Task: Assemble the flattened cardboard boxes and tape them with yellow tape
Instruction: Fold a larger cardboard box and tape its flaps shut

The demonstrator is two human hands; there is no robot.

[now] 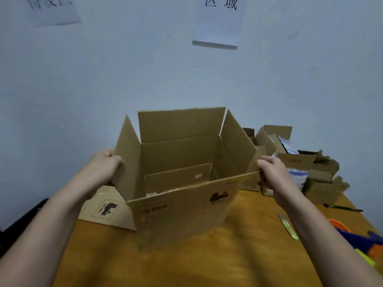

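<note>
A brown cardboard box (182, 212) stands opened up on the wooden table (207, 262), its top flaps raised. My left hand (103, 164) grips the left side flap from outside, fingers curled over its edge. My right hand (273, 172) pinches the right corner of the near flap. Inside the box a bottom flap stands partly raised. A flattened cardboard piece (105, 210) with a printed stamp lies on the table behind the box at the left. No yellow tape roll is in sight.
A heap of smaller open cardboard boxes (310, 168) fills the back right of the table. A thin yellowish strip (288, 226), a black pen (344, 208) and blue and orange plastic items (356, 237) lie at the right edge. A wall with paper signs stands close behind.
</note>
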